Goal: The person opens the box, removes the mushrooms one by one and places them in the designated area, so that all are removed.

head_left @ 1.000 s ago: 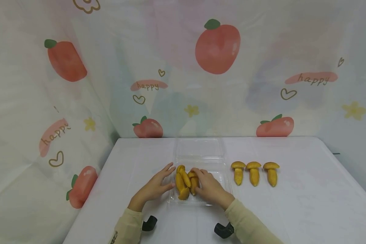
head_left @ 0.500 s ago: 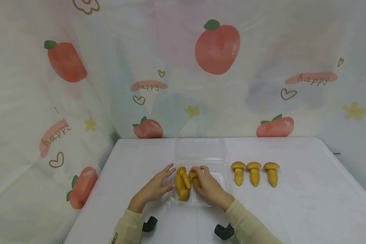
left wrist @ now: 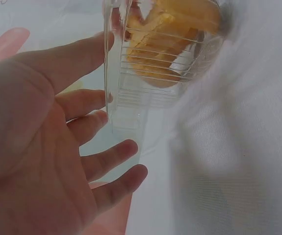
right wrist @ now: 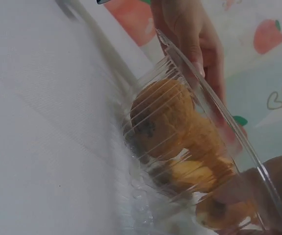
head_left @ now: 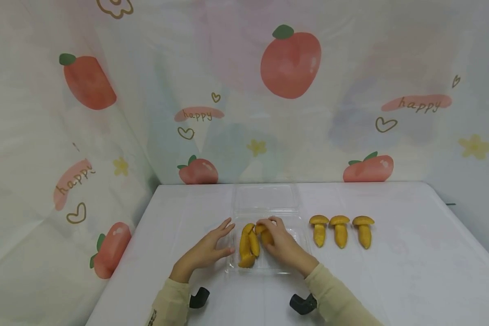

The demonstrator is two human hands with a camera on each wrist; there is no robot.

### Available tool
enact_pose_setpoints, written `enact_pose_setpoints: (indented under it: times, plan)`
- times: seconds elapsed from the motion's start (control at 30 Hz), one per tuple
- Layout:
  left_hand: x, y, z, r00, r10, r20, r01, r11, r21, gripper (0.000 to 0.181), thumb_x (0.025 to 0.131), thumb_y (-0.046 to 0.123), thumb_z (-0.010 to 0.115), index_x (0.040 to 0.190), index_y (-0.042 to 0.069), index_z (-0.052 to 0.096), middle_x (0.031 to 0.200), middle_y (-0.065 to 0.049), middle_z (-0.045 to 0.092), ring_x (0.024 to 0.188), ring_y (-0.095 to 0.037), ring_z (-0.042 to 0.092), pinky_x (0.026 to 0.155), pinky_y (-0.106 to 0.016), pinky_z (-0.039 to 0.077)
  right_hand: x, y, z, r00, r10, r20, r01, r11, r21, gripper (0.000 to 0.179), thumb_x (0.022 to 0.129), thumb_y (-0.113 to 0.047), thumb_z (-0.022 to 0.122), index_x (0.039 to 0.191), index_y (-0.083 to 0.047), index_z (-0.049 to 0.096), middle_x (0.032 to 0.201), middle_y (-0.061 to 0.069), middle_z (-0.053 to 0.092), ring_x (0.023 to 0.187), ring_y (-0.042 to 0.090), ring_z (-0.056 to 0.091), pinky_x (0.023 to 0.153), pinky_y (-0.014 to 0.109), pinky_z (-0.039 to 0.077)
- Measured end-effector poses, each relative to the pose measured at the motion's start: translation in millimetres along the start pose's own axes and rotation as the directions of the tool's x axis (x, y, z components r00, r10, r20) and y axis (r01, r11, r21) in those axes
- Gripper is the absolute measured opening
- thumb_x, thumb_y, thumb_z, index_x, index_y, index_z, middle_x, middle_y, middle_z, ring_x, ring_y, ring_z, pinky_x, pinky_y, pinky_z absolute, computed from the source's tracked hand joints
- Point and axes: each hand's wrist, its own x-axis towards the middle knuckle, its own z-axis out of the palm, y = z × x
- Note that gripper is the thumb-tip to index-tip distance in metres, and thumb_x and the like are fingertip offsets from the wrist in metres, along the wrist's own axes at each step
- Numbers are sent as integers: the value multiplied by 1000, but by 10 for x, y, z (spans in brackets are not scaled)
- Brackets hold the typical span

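Note:
My right hand (head_left: 286,246) grips a yellow-brown mushroom (head_left: 266,235) inside a clear plastic clamshell box (head_left: 262,271). Left of it, two more mushrooms lie lengthwise against each other: a larger one (head_left: 244,249) with its cap toward me and a slimmer one (head_left: 254,244). My left hand (head_left: 205,250) is at the box's left rim, fingers spread and fairly straight; in the left wrist view the thumb (left wrist: 77,58) touches the rim. The right wrist view shows the mushrooms (right wrist: 163,120) through the ribbed box wall, with the right fingers partly hidden.
The box's clear lid (head_left: 266,198) lies folded back toward the wall. Three mushrooms stand in a row right of the box: one (head_left: 319,233), another (head_left: 340,233) and a third (head_left: 364,234). The white table (head_left: 415,271) meets a fruit-patterned cloth behind.
The mushroom in my right hand has shifted slightly right and away from me. The two mushrooms beside it have slid a little right. My left hand has stayed almost still.

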Motion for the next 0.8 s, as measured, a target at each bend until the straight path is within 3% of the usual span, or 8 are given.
enact_pose_setpoints:
  times: [0.23,0.4,0.57,0.8]
  plan:
    - [1,19,-4,1000,-1,-4,1,1000,-7,71,97,23,68,156,1,35,169,-17,20,154,-40,25,123,-63,24,10,53,-73,999,-50,-17,50,998,47,58,84,12,66,137,-7,55,145,29,40,128,42,53,104,56,50]
    - [5,11,-2,1000,-19,-4,19,1000,-6,71,98,24,68,156,2,35,170,-16,19,154,-41,24,122,-63,24,-14,48,-152,997,-70,-12,71,994,79,58,86,10,66,139,-7,54,148,31,38,119,37,57,87,38,55]
    - [16,-2,0,1000,-21,-18,21,1000,-7,70,97,24,68,156,3,35,170,-15,19,154,-41,25,123,-64,24,-58,29,-230,999,-54,-4,54,992,117,58,88,7,66,142,-10,53,151,28,35,102,26,58,72,21,49]
    - [6,1,7,999,-33,-4,33,999,-31,71,97,25,68,157,4,35,170,-14,19,155,-40,23,123,-63,23,-179,17,-332,1000,-30,0,30,990,139,60,89,3,67,145,-14,50,153,25,34,101,25,58,76,27,51]
